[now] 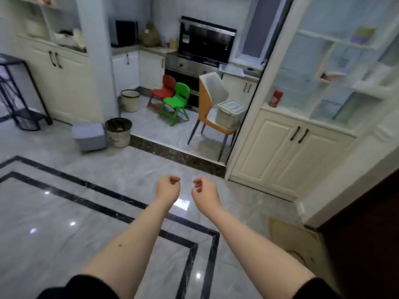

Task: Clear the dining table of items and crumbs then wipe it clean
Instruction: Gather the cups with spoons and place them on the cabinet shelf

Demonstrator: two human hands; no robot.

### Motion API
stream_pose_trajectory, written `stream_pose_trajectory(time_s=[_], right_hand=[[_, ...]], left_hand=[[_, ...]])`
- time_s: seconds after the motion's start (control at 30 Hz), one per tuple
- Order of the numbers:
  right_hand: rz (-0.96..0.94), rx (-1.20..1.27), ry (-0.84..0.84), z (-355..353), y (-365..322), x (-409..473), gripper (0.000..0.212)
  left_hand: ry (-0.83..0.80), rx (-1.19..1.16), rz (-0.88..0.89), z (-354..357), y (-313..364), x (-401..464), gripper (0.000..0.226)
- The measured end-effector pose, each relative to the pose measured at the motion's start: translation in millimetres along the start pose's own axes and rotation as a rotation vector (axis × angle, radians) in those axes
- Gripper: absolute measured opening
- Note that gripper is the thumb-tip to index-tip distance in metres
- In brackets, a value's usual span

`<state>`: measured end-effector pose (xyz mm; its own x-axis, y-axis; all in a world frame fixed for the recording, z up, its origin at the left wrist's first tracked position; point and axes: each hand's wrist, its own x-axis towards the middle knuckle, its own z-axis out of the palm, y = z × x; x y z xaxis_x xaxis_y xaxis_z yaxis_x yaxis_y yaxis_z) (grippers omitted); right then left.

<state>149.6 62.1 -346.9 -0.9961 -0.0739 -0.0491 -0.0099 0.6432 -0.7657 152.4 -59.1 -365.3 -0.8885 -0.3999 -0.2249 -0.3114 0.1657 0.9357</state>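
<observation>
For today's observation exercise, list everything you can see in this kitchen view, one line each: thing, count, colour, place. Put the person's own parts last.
small plastic chairs: 2, one red and one green, side by side before the oven
dining chair: 1, orange with grey seat, by the doorway
lidded bin: 1, pale grey, on the dining chair's seat
waste baskets: 2, cream; one at the step, one further back by the pillar
stool: 1, grey, left of the nearer basket
oven: 1, black, at the back wall
red can: 1, on the right cabinet top
left hand: 1, fingers curled, holding nothing
right hand: 1, fingers curled, holding nothing
</observation>
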Motion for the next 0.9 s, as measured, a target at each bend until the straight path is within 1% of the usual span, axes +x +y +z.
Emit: stream_pose_trajectory(time_s=[0.1, 0.23, 0.33, 0.4, 0.47, 0.53, 0.7, 0.8, 0.9], right_hand=[[-0.090, -0.027, -0.123, 36.2, -40.1, 71.4, 0.020], [-0.165, -0.025, -0.239, 91.4, -85.8, 126.4, 0.022], [-0.255, -0.035, -0.370, 158.8, -132.7, 168.0, 0.021], [-0.300, -0.042, -0.444, 202.9, -166.6, 186.7, 0.021], [-0.365, -0.043, -0.504, 252.7, -202.4, 203.1, 0.022], [-0.408, -0.046, -0.550, 285.3, -232.0, 212.7, 0.023], [-0.523, -0.050, -0.728, 384.9, -330.5, 233.0, 0.021], [-0.583, -0.048, -0.794, 436.0, -380.7, 242.5, 0.019], [-0.644, -0.030, -0.872, 491.6, -431.6, 250.3, 0.021]], left_hand=[[0.132, -0.020, -0.028, -37.3, 3.0, 63.2, 0.015], [0.280, -0.051, -0.116, -99.3, -6.9, 117.9, 0.011], [0.447, -0.094, -0.168, -162.0, -20.5, 164.6, 0.010], [0.523, -0.129, -0.200, -200.8, -32.2, 191.2, 0.012], [0.610, -0.175, -0.219, -243.0, -46.4, 218.4, 0.013], [0.665, -0.205, -0.239, -275.4, -53.5, 237.2, 0.012], [0.866, -0.253, -0.280, -395.4, -65.1, 289.9, 0.014], [0.935, -0.281, -0.289, -456.4, -71.5, 315.5, 0.013], [1.004, -0.314, -0.297, -514.2, -78.5, 339.5, 0.013]])
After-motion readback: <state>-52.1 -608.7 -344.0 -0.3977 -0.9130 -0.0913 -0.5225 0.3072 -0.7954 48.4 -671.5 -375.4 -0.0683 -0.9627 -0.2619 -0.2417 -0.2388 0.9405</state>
